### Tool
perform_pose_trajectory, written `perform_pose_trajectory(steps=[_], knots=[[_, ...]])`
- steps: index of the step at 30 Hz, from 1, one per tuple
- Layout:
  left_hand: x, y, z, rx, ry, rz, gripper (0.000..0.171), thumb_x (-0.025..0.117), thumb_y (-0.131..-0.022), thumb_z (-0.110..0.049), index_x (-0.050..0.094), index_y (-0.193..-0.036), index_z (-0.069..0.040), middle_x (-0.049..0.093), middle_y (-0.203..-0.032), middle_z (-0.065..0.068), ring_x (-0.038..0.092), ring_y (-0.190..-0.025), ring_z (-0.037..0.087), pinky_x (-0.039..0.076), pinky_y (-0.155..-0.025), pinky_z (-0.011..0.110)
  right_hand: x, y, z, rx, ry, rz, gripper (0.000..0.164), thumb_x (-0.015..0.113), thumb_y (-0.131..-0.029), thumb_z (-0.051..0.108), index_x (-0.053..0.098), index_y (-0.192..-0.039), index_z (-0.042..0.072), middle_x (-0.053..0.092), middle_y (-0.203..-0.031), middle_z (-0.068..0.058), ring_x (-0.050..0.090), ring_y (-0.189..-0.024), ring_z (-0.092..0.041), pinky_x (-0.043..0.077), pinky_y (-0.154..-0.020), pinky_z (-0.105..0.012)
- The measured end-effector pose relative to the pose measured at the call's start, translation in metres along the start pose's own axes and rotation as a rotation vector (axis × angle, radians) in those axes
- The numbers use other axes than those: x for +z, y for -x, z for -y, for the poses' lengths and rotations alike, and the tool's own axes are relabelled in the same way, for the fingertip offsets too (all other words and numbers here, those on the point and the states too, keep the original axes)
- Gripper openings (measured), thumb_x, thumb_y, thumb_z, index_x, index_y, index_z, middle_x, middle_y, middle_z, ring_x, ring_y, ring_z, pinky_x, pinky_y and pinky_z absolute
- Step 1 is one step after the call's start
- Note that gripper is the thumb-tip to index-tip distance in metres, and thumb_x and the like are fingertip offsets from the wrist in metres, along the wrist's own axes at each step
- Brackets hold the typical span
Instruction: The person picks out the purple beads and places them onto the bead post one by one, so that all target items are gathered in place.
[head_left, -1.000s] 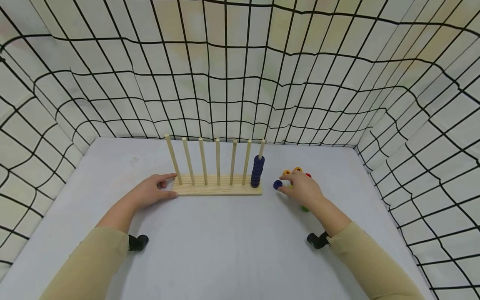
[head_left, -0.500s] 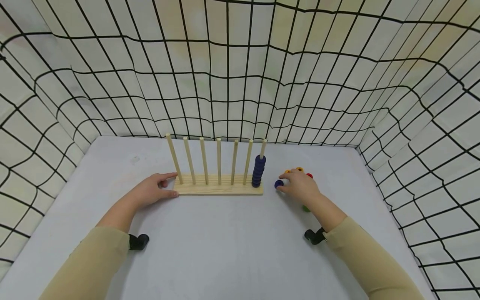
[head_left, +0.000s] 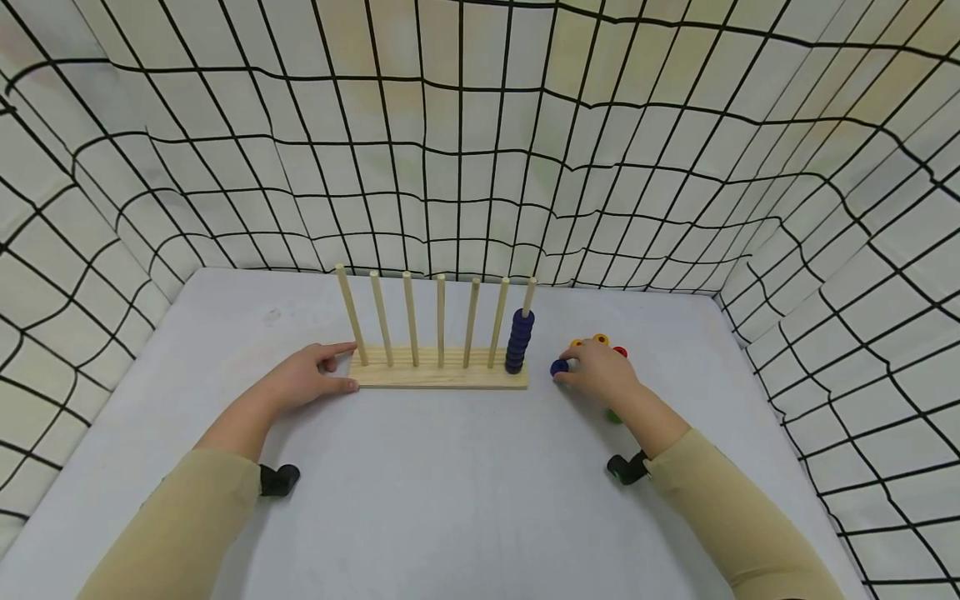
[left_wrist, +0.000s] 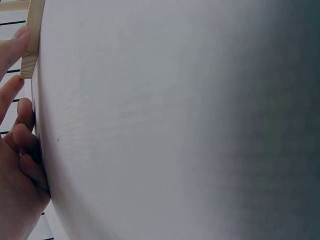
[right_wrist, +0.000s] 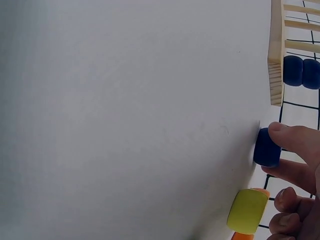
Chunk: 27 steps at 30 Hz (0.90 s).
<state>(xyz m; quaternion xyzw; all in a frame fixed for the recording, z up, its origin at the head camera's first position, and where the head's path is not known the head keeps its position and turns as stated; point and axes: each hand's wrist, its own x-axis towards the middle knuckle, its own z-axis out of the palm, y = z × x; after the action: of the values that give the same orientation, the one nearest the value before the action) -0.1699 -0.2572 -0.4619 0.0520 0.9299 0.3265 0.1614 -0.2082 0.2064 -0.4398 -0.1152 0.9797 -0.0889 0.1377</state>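
Note:
In the head view, a wooden peg rack (head_left: 438,379) stands upright with several pegs. Dark blue beads (head_left: 519,343) are stacked on its rightmost peg; the other pegs are bare. My left hand (head_left: 307,379) holds the rack's left end, thumb at the front corner and index finger at the back one. Its other fingers curl beside the wood in the left wrist view. To the right of the rack, my right hand (head_left: 603,373) pinches a loose blue bead (right_wrist: 267,148) between thumb and index finger, low at the table surface.
Around the right hand lie orange beads (head_left: 600,339), a red bead (head_left: 620,352) and a green bead (head_left: 614,416), partly covered by the hand. A yellow bead (right_wrist: 247,212) shows in the right wrist view. Black netting (head_left: 480,154) encloses the white table (head_left: 450,500) behind and at the sides.
The head view has shifted slightly. My right wrist has swung a little leftward, with the fingers staying at the blue bead. The left hand and the rack keep their places.

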Motion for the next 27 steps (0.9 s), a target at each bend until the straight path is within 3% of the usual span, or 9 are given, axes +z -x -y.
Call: perform_pose_trajectory(steps=[19, 27], knots=[[0.001, -0.0033, 0.0019, 0.005, -0.017, 0.002, 0.081, 0.077, -0.085, -0.044, 0.044, -0.15, -0.009, 0.043, -0.099, 0.01, 0.041, -0.091, 0.025, 0.033, -0.076, 0.042, -0.0009, 0.0025, -0.0017, 0.023, -0.063, -0.022, 0.047, 0.072, -0.089, 0.046, 0.068, -0.129, 0.022, 0.062, -0.125, -0.008, 0.06, -0.092, -0.02, 0.05, -0.066, -0.037], [0.0003, -0.003, 0.0004, 0.005, -0.02, 0.001, 0.081, 0.078, -0.084, -0.044, 0.044, -0.15, -0.009, 0.044, -0.1, 0.01, 0.042, -0.09, 0.025, 0.033, -0.075, 0.041, -0.003, 0.0059, -0.002, -0.006, -0.101, -0.072, 0.044, 0.071, -0.09, 0.044, 0.068, -0.127, 0.022, 0.059, -0.097, -0.003, 0.054, -0.079, -0.018, 0.044, -0.061, -0.033]])
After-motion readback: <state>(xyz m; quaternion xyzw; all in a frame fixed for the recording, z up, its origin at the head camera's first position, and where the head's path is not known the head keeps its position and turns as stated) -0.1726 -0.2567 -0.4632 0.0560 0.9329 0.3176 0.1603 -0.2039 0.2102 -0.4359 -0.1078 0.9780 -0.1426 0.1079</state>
